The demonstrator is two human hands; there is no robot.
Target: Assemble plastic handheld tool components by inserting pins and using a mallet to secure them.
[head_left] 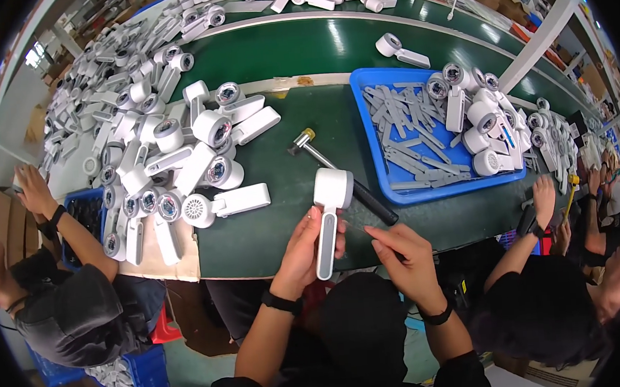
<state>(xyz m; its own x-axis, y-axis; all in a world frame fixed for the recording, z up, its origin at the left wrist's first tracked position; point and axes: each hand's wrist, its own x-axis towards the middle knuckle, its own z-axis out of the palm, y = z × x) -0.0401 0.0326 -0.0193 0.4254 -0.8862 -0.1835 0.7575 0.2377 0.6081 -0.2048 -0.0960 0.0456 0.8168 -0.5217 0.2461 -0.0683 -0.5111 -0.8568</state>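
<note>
A white handheld fan point(333, 189) with a round head and a grey strip down its handle is upright in my left hand point(301, 255). My left fingers are closed round its handle. Just to the right of the handle, my right hand point(410, 262) has thumb and forefinger pinched together. A thin, see-through sliver shows between its fingertips and the fan, too faint to name. Behind the fan lies a hammer point(374, 202) with a black grip, partly hidden by the fan head.
A blue tray point(453, 190) at right holds grey strips point(423, 164) and several white fans point(481, 120). More fans point(212, 128) are heaped at left. A green conveyor point(264, 49) runs behind, with one fan point(402, 50) on it. Co-workers sit on both sides.
</note>
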